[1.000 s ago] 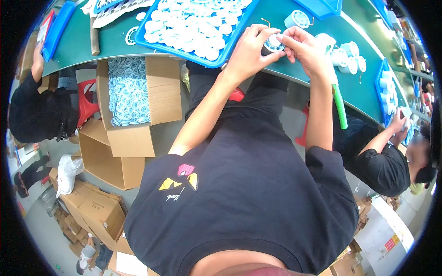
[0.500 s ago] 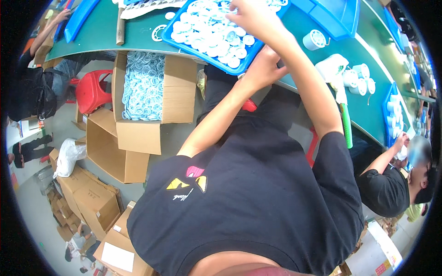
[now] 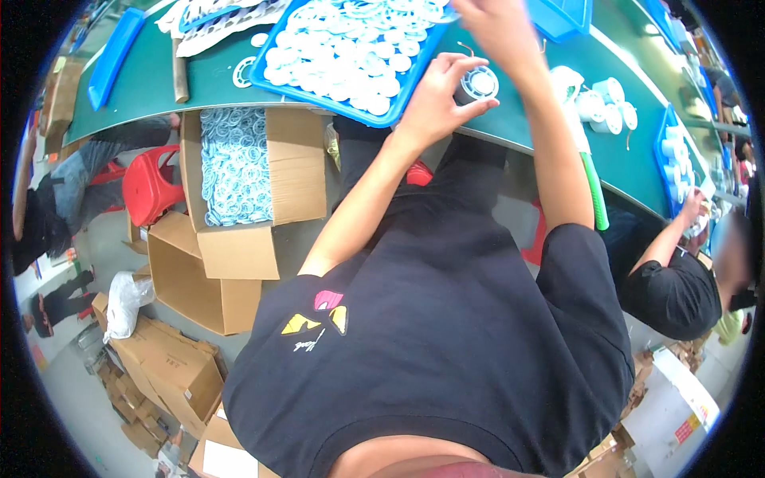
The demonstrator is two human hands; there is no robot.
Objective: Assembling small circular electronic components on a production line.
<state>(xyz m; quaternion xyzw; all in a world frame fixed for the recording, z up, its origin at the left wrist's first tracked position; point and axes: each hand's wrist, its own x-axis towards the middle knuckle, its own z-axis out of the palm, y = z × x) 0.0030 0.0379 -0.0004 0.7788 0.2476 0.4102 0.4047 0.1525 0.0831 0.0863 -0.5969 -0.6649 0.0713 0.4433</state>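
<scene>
Left hand point(image 3: 440, 94) holds spool point(image 3: 480, 82); shirt point(image 3: 446, 327) bears small white script point(image 3: 305, 346).

Spool point(image 3: 480, 83) held in left hand point(image 3: 432, 99)

At the edge of the green table point(image 3: 215, 80), the spool is gripped from its left side. The right hand point(image 3: 500, 33), which is blurred, is seen near the blue tray point(image 3: 386, 119), filled with white discs point(image 3: 335, 64). Other spools point(image 3: 590, 106) are placed at the right. Beside the table, rings point(image 3: 235, 167) are contained in an open carton point(image 3: 296, 163).

Red stool point(image 3: 146, 193), white plastic bag point(image 3: 125, 307).
</scene>
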